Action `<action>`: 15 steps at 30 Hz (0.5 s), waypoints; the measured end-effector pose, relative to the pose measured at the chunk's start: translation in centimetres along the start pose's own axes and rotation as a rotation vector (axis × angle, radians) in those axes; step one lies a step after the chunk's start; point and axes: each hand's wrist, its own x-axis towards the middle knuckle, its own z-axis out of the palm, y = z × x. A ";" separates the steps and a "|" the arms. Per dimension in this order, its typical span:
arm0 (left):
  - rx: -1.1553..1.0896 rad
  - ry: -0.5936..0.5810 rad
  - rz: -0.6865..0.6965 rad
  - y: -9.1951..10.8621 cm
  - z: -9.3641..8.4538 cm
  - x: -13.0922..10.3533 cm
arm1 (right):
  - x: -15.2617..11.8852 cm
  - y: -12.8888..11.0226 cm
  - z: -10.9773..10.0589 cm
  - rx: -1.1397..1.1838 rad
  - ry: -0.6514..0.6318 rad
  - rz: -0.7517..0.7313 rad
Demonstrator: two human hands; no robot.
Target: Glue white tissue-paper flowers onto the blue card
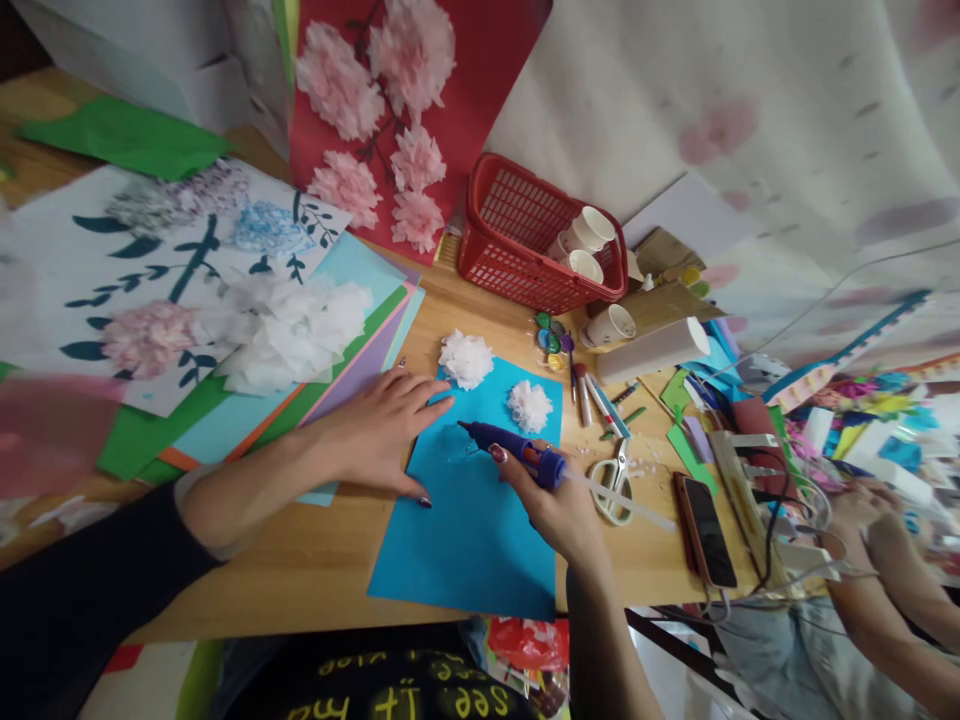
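Note:
A blue sheet of paper (480,540) lies on the wooden table in front of me. My left hand (382,430) rests at its left edge, fingers spread, holding nothing. In my right hand (551,500) is a dark blue glue gun (517,450), with a clear glue stick (630,500) poking out behind it. Its tip is over the paper, beside a faint, shiny round outline. A white paper flower (466,360) sits at the sheet's top left corner, and a second white flower (530,406) lies near its right edge.
A red plastic basket (517,270) with paper cups stands at the back. Scissors (615,485), pens and a phone (709,530) lie to the right. Coloured papers and flower pictures (195,260) cover the left. Another person's hands (862,510) are at far right.

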 end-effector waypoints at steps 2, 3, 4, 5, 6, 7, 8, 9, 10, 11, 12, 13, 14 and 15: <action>0.001 0.002 0.007 0.0 0.0 0.0 | 0.0 -0.1 0.1 0.007 -0.025 0.001; 0.001 0.001 0.008 0.0 -0.1 0.1 | 0.1 -0.1 0.1 0.010 -0.032 0.003; 0.001 -0.001 0.008 0.0 -0.1 0.1 | 0.2 -0.1 0.2 0.014 -0.029 0.006; 0.001 -0.003 0.006 0.0 -0.1 0.1 | 0.2 -0.1 0.2 0.021 -0.023 0.012; 0.000 -0.004 0.004 0.0 -0.1 0.1 | 0.3 -0.1 0.3 0.029 -0.017 0.016; -0.001 -0.002 0.003 0.0 -0.1 0.1 | 0.4 -0.1 0.3 0.037 -0.013 0.021; -0.002 0.000 0.004 0.0 -0.1 0.1 | 0.4 -0.1 0.3 0.042 -0.014 0.025; -0.003 0.003 0.006 0.1 -0.1 0.1 | 0.5 -0.2 0.2 0.045 -0.019 0.031; -0.005 0.005 0.007 0.0 -0.1 0.1 | 0.5 -0.2 0.2 0.043 -0.023 0.037; -0.007 0.008 0.006 0.0 -0.1 0.0 | 0.5 -0.2 0.1 0.039 -0.025 0.044; -0.010 0.012 0.006 0.0 -0.1 0.0 | 0.5 -0.3 0.0 0.037 -0.018 0.054; -0.012 0.015 0.005 0.0 0.0 0.0 | 0.4 -0.4 -0.1 0.041 -0.005 0.065; -0.014 0.017 0.005 0.0 0.0 0.0 | 0.3 -0.5 -0.3 0.050 0.012 0.077; -0.016 0.017 0.007 0.0 0.0 0.0 | 0.3 -0.6 -0.4 0.064 0.025 0.087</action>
